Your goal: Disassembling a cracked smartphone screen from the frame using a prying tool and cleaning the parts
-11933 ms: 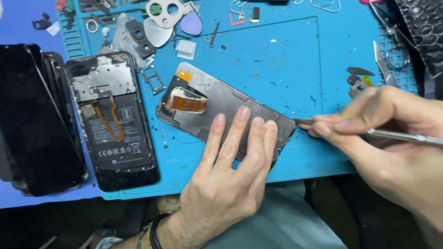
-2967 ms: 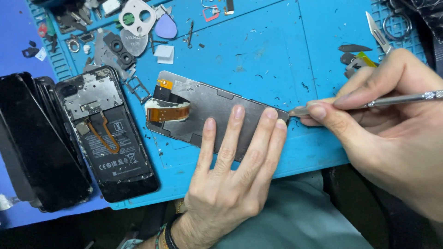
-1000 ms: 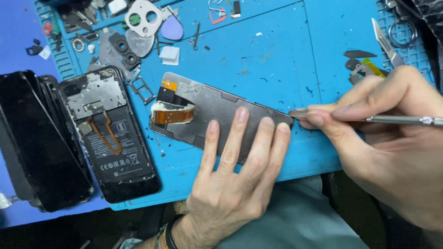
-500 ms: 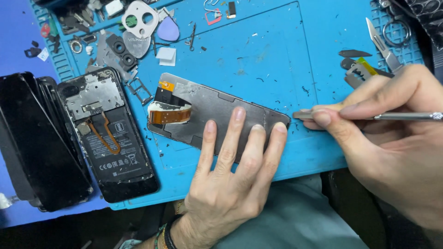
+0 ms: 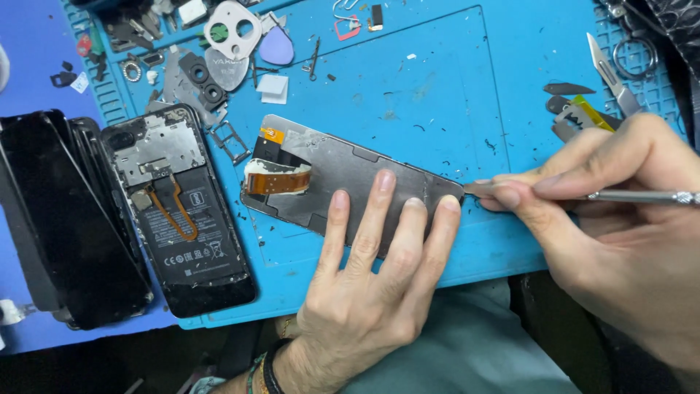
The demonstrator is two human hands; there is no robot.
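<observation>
A grey phone display panel (image 5: 343, 171) with an orange flex cable (image 5: 277, 181) lies face down on the blue work mat (image 5: 437, 87). My left hand (image 5: 372, 277) presses flat on the panel's near end, fingers spread. My right hand (image 5: 620, 226) grips a thin metal tool (image 5: 634, 196) like a pen. The tool's flat tip touches the panel's right corner at its edge.
An opened phone body (image 5: 179, 211) with its battery showing lies at the left, beside a stack of black screens (image 5: 58, 219). Small parts, a camera cover (image 5: 232, 28), picks and a scalpel (image 5: 612, 66) are scattered along the mat's far edge.
The tool's tip stays at the panel's right corner, shifting slightly along the edge. My left hand keeps pressing the panel down. The view has drifted a little.
</observation>
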